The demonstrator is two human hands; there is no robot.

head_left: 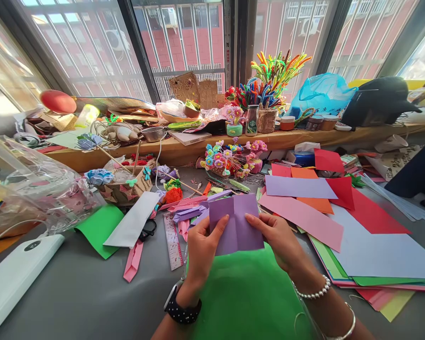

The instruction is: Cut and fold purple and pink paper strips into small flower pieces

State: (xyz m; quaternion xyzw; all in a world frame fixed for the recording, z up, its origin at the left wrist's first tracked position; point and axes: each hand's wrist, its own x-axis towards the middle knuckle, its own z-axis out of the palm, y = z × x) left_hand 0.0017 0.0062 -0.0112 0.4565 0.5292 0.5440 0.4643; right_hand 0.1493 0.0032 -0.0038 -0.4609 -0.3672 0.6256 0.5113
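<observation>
Between my two hands is a purple sheet of paper (236, 231) with a crease down its middle and a small slit at the top of that crease. My left hand (206, 245) pinches its left half, thumb on the face turned to me. On the right half, my right hand (274, 235) pinches it the same way; the fingers behind the sheet are partly hidden. Below the paper lies a green mat (248, 293). Folded purple paper strips (193, 211) lie just behind my left hand, near a patterned ruler (172, 241).
Stacked coloured paper (382, 250) covers the right side. At left are a white power bank (21, 283), a green sheet (101, 229), a white sheet (134, 222) and a cardboard basket (125, 189). Crocheted flowers (221, 158) stand behind, below a cluttered window ledge (184, 150).
</observation>
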